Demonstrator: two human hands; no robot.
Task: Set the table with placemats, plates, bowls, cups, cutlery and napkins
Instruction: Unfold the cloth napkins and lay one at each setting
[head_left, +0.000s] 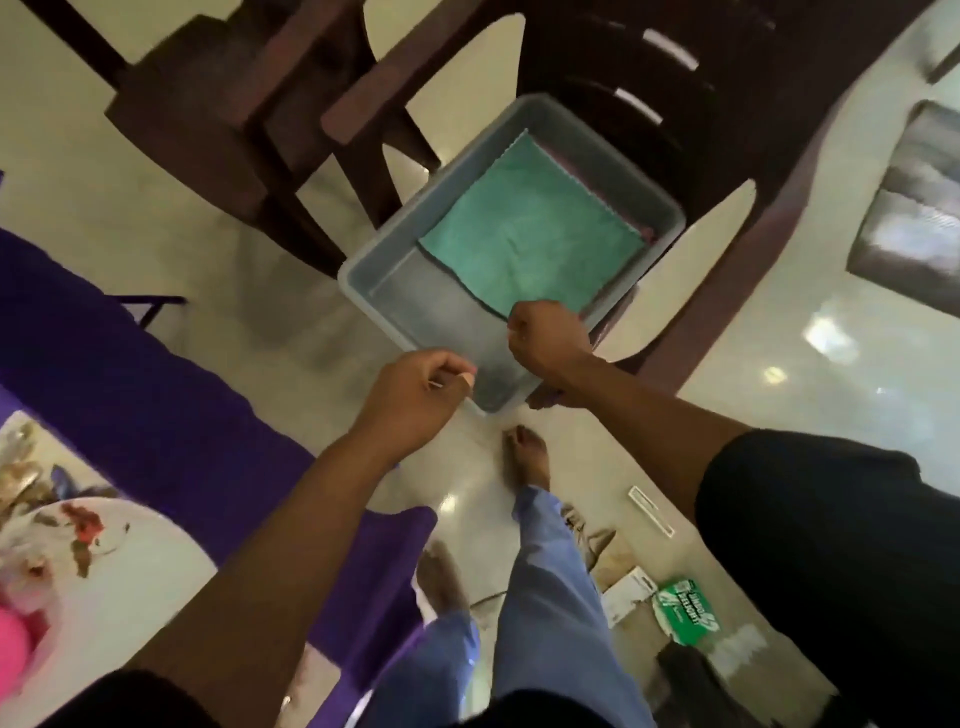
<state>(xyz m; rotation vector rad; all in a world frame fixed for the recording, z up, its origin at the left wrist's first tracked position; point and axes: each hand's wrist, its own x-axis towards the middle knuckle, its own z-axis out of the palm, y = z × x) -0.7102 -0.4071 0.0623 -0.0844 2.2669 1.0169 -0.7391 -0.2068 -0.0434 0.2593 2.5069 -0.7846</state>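
A grey plastic tub (395, 249) rests on a dark chair (727, 171). Inside it lies a folded green napkin (540, 234), with a pinkish cloth edge (647, 231) showing beneath. My left hand (415, 397) has its fingers curled at the tub's near-left rim, close to the corner, and seems to grip it. My right hand (548, 338) is a closed fist over the tub's near end. Its knuckles touch the napkin's near corner; whether it pinches the cloth is hidden. At the far left, a floral plate (119, 566) sits on the purple-covered table (156, 395).
Dark wooden chairs (249, 119) stand behind the tub. My bare feet (527, 462) are on the glossy tiled floor. A green packet (685, 610) and papers lie on the floor at lower right, and a grey mat (914, 208) at far right.
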